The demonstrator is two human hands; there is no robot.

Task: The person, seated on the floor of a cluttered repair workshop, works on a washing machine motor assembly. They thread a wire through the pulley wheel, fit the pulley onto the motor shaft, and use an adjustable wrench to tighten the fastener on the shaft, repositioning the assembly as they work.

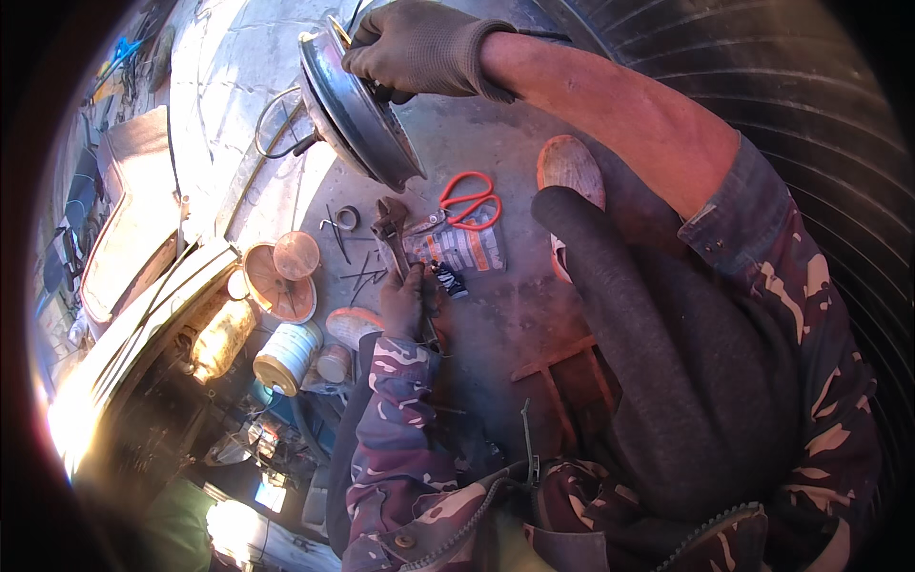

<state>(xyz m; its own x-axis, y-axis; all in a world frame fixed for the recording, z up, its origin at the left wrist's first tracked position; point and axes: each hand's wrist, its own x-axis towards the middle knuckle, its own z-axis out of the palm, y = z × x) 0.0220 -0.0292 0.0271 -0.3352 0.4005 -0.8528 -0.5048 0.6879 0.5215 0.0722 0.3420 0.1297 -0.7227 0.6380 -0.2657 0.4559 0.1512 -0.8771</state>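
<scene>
A head-worn fisheye camera looks down on both hands (403, 303) (419, 50)

Floor (505, 310): grey, stained, shaded mid-view
Ribbed surface (762, 81): dark, along the right side
Light: strong daylight from the left, glaring at lower left

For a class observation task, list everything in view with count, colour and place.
Metal wheel: 1, dark, top centre
Adjustable wrench: 1, brownish, centre
Scissors: 1, red handles, right of wrench
Packet: 1, silver, by scissors
Thin rods: several, dark, left of wrench
Ring: 1, grey, by rods
Round discs: 2, orange, left
Tub: 1, white, below discs
Jug: 1, yellow, left of tub
Frame: 1, brown, lower centre
Ribbed surface: 1, dark, right edge
Clutter: uncountable, mixed, left
Shoes: 2, pale, either side of packet
Left hand: 1, dark, on wrench
Right hand: 1, brown-gloved, on wheel
</scene>
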